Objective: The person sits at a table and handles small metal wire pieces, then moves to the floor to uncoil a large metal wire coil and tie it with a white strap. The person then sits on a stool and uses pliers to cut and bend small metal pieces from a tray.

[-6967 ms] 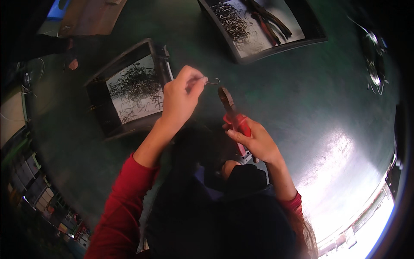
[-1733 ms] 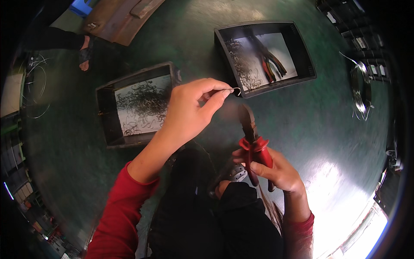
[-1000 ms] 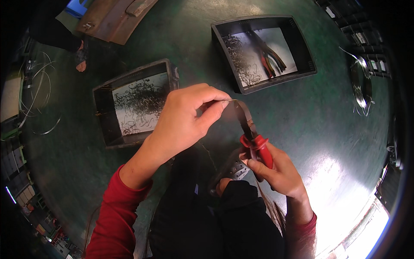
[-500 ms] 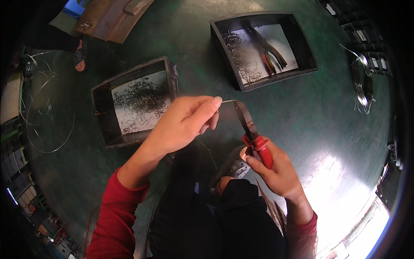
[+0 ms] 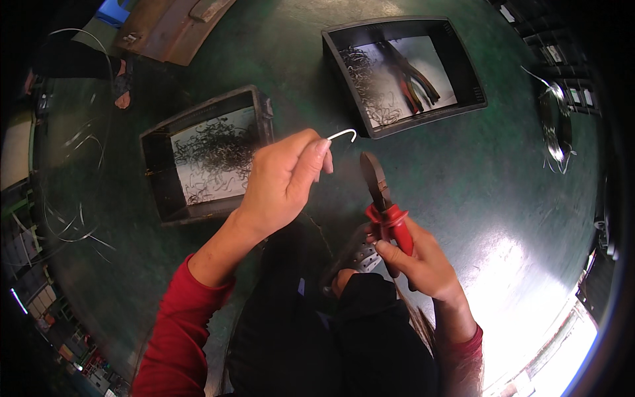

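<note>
the left hand (image 5: 281, 182) pinches a hooked wire (image 5: 342, 135) above the green floor (image 5: 503, 172); the right hand (image 5: 423, 261) is wrapped around red-handled pliers (image 5: 383, 198), tips just beside it. keep the wire steady, hook clear of the blades.

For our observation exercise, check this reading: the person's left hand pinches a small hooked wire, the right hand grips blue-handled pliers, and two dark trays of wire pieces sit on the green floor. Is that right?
Not quite. The pliers in the right hand have red handles, not blue, as the head view shows. The rest holds: the left hand pinches a small hooked wire, and two dark trays of wire pieces sit on the green floor.
</note>
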Demonstrator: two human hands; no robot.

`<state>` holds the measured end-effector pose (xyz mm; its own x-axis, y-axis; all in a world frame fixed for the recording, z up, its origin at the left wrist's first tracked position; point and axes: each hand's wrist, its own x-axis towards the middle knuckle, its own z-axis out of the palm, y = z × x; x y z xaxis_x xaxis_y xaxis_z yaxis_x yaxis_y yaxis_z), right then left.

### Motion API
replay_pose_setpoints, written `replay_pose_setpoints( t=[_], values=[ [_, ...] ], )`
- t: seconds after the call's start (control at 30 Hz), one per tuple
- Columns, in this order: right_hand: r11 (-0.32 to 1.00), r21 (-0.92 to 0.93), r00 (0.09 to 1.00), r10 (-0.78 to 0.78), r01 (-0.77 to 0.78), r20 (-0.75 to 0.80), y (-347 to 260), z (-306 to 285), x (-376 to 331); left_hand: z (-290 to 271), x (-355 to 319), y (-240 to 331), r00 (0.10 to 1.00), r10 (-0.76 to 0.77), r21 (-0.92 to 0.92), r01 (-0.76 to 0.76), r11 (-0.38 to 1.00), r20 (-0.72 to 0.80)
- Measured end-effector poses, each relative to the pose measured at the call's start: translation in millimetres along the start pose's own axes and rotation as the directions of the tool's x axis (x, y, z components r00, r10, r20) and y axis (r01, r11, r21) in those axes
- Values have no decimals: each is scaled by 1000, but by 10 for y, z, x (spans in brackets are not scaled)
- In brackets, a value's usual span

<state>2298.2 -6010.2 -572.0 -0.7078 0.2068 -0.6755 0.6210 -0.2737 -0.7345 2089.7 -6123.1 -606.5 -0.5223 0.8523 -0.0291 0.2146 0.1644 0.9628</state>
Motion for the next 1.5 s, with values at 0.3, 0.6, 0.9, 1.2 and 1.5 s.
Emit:
replay_pose_setpoints(
  t=[0.3,0.6,0.9,1.2,1.5],
  values=[
    [1000,16,1000,-2,2,-3,-101,-19,-23,20,-53,71,975,-143,-161,171,972,170],
    [999,28,1000,-25,25,-8,-105,-4,-22,57,-62,84,971,-174,-133,196,972,164],
    [937,-329,971,-177,117,-161,-58,26,-7,68,-74,71,949,-250,-114,275,955,193],
    [815,-554,885,-373,170,-278,50,93,79,136,-84,23,925,-347,-308,378,873,152],
    [713,-691,844,-438,117,-309,115,120,130,156,-64,23,927,-367,-204,376,904,79]
  ],
)
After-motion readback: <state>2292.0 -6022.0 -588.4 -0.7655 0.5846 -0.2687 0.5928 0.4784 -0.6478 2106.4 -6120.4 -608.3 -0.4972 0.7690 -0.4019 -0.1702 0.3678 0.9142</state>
